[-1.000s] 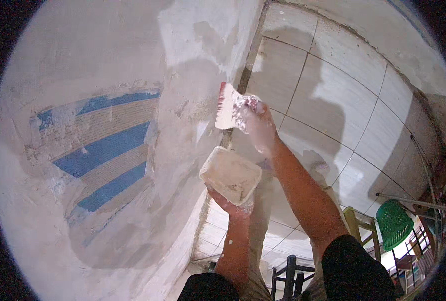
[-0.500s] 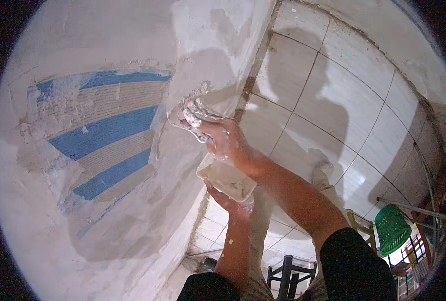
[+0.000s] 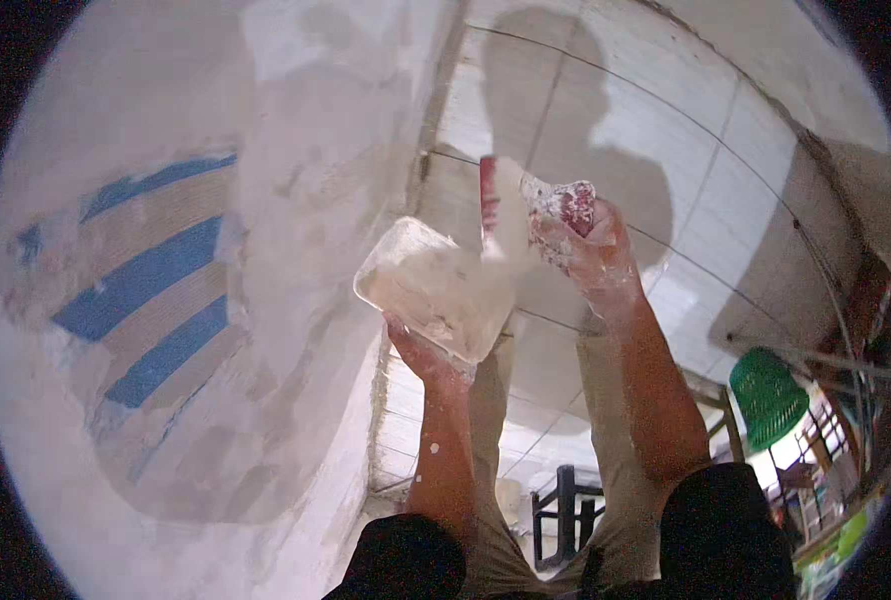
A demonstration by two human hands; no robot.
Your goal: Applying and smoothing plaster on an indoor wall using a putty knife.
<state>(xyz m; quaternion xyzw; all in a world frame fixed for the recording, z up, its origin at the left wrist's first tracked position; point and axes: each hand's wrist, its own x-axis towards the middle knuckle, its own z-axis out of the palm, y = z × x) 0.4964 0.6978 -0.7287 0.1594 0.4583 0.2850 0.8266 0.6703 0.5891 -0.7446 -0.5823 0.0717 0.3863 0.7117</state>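
My left hand grips a whitish rectangular tub from below. The tub is tilted and has pale, wet paste inside. My right hand is closed round the paste-smeared reddish handle of a putty knife. Its broad blade, coated with pale paste and red along one edge, stands just right of the tub. The blade's lower corner is blurred at the tub's rim; whether they touch I cannot tell. Both hands are smeared with paste. On the left, the wall has patchy pale plaster, partly wet.
Blue and beige stripes show on the wall at the left. White floor tiles spread ahead, crossed by my shadow. A black stool stands between my legs. To the right are a green basket and a metal bar.
My right hand has pulled the putty knife off the wall and swung it right, over beside the tub. The tub has risen slightly in view, and the view has shifted rightward.
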